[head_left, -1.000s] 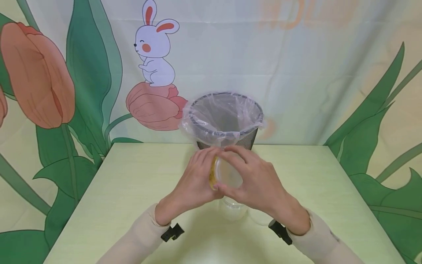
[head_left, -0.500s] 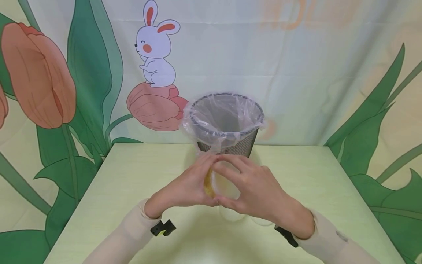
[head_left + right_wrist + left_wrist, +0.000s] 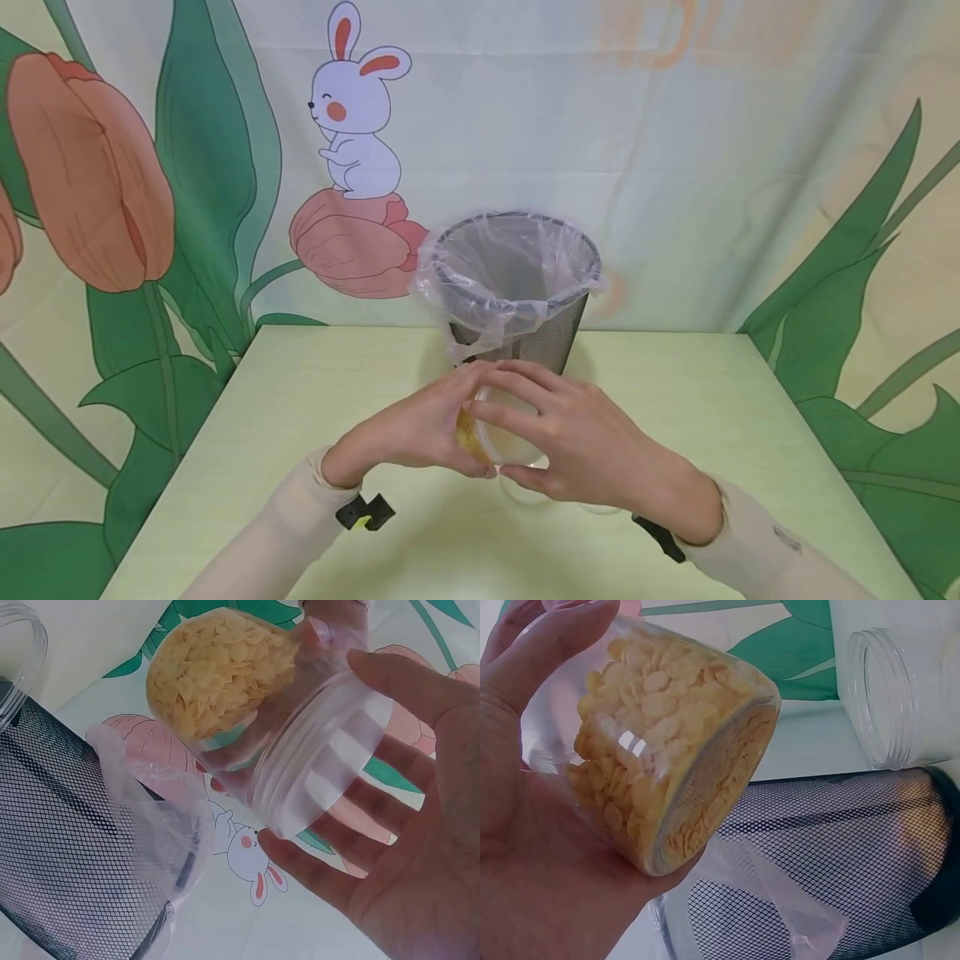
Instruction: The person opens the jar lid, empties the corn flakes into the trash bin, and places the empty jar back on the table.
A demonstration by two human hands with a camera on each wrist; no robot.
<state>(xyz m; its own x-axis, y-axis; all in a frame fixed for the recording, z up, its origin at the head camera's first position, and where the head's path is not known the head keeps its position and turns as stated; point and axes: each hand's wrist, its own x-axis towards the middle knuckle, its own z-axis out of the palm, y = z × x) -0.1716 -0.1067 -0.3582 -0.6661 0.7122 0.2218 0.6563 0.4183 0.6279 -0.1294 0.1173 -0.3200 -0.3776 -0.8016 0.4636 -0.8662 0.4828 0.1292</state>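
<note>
A clear plastic jar, part filled with yellow flakes, is held tilted above the table, its lid end facing right. My left hand grips the jar's body, thumb and fingers curled round it. Over the frosted white lid curves my right hand, its thumb and fingertips at the lid's rim. The palm stands off from the lid's flat face in the right wrist view. In the head view the fingers partly cover both jar and lid.
Behind the hands stands a black mesh bin lined with a clear plastic bag. A second clear jar, without a lid, is on the pale table; the hands largely hide it in the head view. A printed backdrop hangs behind.
Both hands and the jar have come slightly down and left, nearer the body, uncovering more of the bin. The right-hand fingers have shifted round the lid's rim and spread.
</note>
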